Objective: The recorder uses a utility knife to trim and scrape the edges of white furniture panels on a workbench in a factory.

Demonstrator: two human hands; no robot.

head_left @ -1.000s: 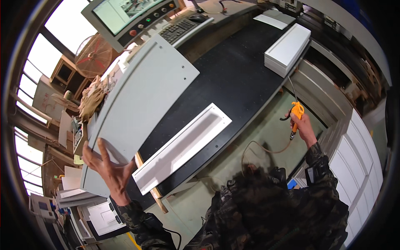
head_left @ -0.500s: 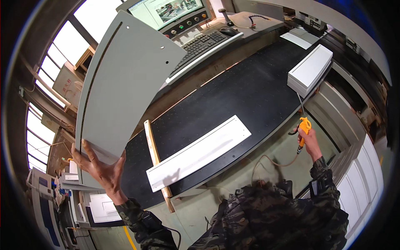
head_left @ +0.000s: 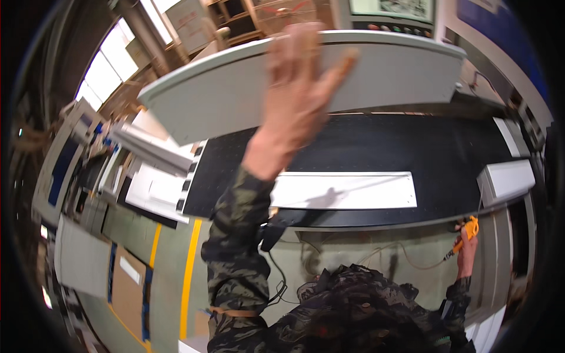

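A long grey panel (head_left: pixel 218 88) with a dark groove along its upper edge stands tilted over the far side of the black table (head_left: pixel 365 138). My left hand (head_left: pixel 294 94) is in front of the panel's face, blurred, its fingers stretched up to the top edge and the thumb spread to the right. Down at the right, my right hand (head_left: pixel 466 256) grips a yellow air blow gun (head_left: pixel 472 227) beside the table's near edge. A white strip panel (head_left: pixel 353 190) lies flat on the table, its left end hidden behind my left forearm.
White stacked pieces (head_left: pixel 509 180) sit at the table's right end, with a flat light panel (head_left: pixel 511 136) behind them. A thin hose (head_left: pixel 412 260) trails from the blow gun. The monitor (head_left: pixel 394 8) is beyond the grey panel. White boards (head_left: pixel 154 185) lie at left.
The grey panel has gone from upright at the left to lengthwise across the table's far side. My left hand has moved up onto its face. The view has turned left; the right hand still holds the blow gun.
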